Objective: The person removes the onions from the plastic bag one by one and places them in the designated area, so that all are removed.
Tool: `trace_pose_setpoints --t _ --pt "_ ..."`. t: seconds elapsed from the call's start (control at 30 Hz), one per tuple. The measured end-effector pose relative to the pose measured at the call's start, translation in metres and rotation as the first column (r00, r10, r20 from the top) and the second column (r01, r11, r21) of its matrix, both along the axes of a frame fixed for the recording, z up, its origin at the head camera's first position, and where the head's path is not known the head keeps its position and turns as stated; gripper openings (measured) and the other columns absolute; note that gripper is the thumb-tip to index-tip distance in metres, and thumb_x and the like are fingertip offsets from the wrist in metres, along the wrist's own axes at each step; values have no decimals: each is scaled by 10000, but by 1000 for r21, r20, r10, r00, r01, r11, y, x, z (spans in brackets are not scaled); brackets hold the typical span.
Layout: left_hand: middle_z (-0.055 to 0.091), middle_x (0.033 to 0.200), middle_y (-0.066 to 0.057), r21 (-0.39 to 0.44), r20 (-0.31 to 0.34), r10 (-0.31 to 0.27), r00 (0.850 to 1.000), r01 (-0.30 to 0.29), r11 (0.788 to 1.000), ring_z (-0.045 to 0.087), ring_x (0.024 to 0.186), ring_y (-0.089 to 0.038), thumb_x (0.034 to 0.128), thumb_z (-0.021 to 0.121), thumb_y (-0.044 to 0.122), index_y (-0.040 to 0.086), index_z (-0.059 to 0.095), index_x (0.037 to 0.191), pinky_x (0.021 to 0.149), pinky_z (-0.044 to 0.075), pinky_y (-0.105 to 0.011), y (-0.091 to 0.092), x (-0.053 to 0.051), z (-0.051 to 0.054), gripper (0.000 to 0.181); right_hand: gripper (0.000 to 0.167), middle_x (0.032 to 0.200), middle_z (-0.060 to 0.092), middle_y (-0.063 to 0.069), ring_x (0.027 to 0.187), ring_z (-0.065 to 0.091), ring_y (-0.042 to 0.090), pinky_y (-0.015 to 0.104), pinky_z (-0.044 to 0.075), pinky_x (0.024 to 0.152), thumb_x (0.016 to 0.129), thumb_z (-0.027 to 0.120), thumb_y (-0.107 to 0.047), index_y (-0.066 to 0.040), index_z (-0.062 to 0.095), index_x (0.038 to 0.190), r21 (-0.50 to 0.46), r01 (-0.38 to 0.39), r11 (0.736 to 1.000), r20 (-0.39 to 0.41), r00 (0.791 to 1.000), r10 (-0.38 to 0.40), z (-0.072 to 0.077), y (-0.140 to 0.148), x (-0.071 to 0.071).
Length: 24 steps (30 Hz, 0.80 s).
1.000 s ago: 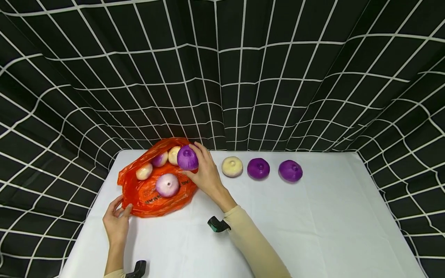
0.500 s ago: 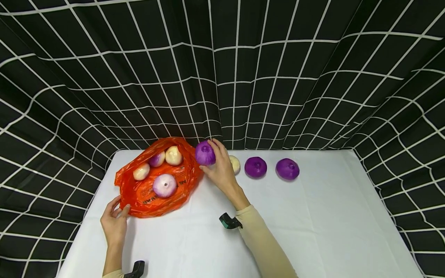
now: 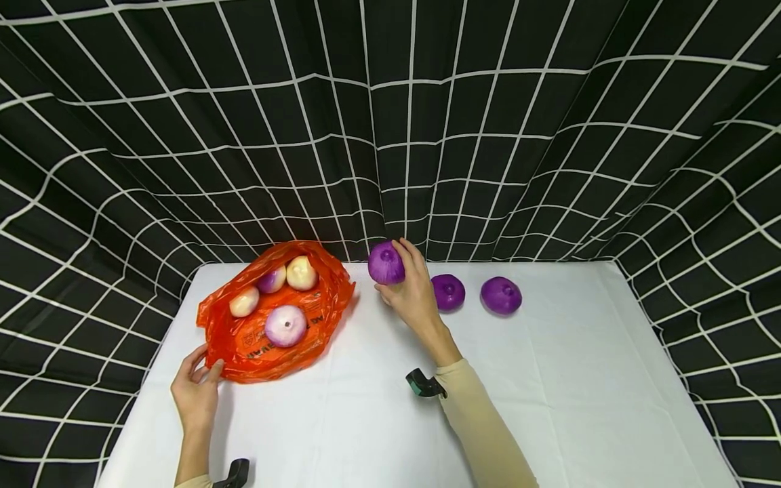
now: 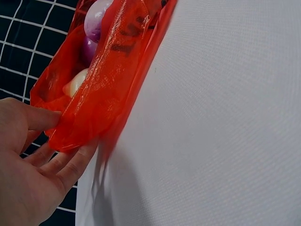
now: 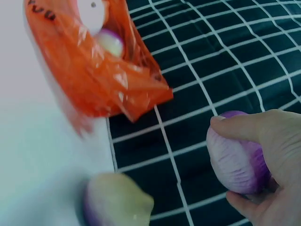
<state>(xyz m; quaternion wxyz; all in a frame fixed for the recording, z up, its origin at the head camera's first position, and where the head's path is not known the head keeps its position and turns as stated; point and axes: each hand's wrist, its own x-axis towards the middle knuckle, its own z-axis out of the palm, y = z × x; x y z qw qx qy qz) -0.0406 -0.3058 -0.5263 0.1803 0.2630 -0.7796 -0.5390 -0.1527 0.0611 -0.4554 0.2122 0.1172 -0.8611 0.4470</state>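
The sleeves [image 3: 485, 423] are plain, close-fitting and beige. The left camera [image 3: 236, 473] is black and bent in shape. The right camera [image 3: 432, 385] matches, with a green patch [image 3: 419, 387].

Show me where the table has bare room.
The white table is widest open right of the right sleeve and the rightmost purple onion. Another bare patch lies between that sleeve and the orange bag. Crowded: the bag, with four onions inside, and the back edge from the held onion to the rightmost one.

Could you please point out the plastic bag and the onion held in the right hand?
Plastic bag [image 3: 335, 298]: head view, on its right-side wall.
Held onion [image 3: 384, 263]: head view, on the middle of its purple side.
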Motion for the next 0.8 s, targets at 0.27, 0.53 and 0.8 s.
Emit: trace_pose_setpoints --t 0.27,0.53,0.8 --pt "548 1265 -82 33 5 5 1000 -5 999 547 751 31 914 638 -14 13 544 1358 637 495 -56 0 0 -1 454 855 1467 401 182 1369 392 335 492 351 1115 679 876 -5 -30 454 1423 -9 52 999 40 998 -51 -11 31 1" --pt "546 1104 135 118 -70 11 998 -2 993 561 728 23 890 629 -83 -16 561 1319 613 497 -62 1 1 1 440 844 1488 381 142 1379 376 328 476 320 1138 711 866 -41 -40 437 1438 -18 150 989 65 987 -149 -20 66 6" --pt "551 1102 127 148 -82 21 996 -9 989 570 727 15 887 627 -90 -11 570 1311 618 502 -66 2 0 2 434 851 1482 383 159 1375 378 353 511 305 1138 717 865 -51 -31 427 1445 -47 248 968 95 965 -243 -27 104 11"
